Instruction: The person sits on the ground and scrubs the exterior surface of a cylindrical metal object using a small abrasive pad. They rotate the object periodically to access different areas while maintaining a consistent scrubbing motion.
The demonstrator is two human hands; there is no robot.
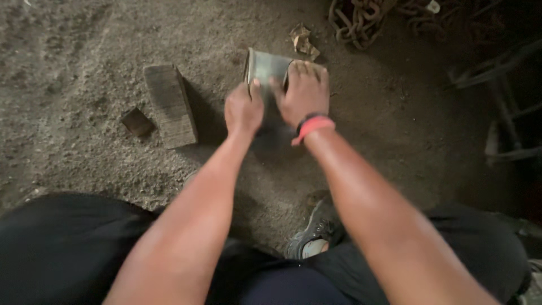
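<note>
Hands both on a grey metal block (265, 70) standing on the dirt floor (84, 51), straight ahead of the person. Left hand (244, 107) curled against the block's near left side, thumb up along its face; fingers wrapped, though how tightly cannot be told. Right hand (305, 93) laid over the block's right part, fingers spread and bent over the top edge, palm against the face. Pink and black wristband (313, 125) on the right wrist.

Left of the block, apart from it: a long rectangular wooden block (169, 104) lying on the floor, and just beyond that a small dark flat piece (136, 121). Crumpled scrap (304, 40) just behind the metal block. Heap of rusty chain (355, 20) at top. Dark metal frame (502, 101) at right edge. Grey shoe (316, 231) between the person's knees, dark trousers on both legs.
</note>
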